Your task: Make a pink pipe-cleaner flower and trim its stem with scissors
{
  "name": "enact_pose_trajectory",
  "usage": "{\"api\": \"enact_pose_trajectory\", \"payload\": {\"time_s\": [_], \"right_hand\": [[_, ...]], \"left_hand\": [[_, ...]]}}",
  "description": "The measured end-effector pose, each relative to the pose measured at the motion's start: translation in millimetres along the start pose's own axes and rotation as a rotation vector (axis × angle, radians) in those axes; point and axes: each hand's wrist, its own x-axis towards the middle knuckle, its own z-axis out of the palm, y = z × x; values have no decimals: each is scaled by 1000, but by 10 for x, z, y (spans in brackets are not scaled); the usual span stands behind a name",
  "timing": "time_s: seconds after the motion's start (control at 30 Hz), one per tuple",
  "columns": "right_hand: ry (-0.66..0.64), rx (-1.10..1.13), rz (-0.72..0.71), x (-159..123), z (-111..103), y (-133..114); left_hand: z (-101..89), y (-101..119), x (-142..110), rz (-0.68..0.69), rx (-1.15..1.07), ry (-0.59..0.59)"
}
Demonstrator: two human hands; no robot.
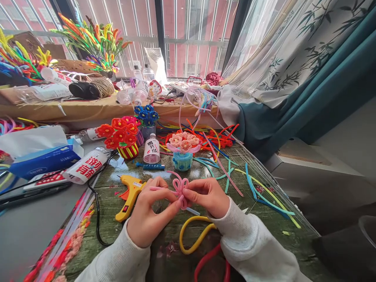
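Observation:
Both my hands meet over the table's middle, pinching a pink pipe-cleaner flower (pixel 179 187) with looped petals. My left hand (pixel 149 213) grips its left side and twisted stem with thumb and fingers closed. My right hand (pixel 207 196) pinches the flower's right side, fingers curled. A pink stem end sticks out to the left. A yellow pipe cleaner (pixel 194 235) and a red one (pixel 210 260) lie curled below my wrists.
A yellow glue gun (pixel 131 196) with black cord lies left of my hands. Behind stand a pink flower in a blue pot (pixel 182 150), a red flower pot (pixel 122 137), a blue flower pot (pixel 146 117), a small bottle (pixel 152 149), loose pipe cleaners (pixel 223 156) and a tissue pack (pixel 44 158).

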Motion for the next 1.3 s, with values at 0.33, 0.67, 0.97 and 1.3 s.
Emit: {"api": "enact_pose_trajectory", "payload": {"time_s": [0.33, 0.67, 0.97, 1.3], "right_hand": [[-73, 91, 8, 3, -18, 32], [-42, 27, -109, 6, 20, 80], [135, 31, -340, 8, 22, 19], [62, -77, -321, -49, 85, 20]], "left_hand": [[11, -37, -14, 16, 6, 15], [11, 12, -20, 36, 82, 51], [92, -42, -38, -211, -201, 143], [181, -65, -30, -331, -673, 93]]}}
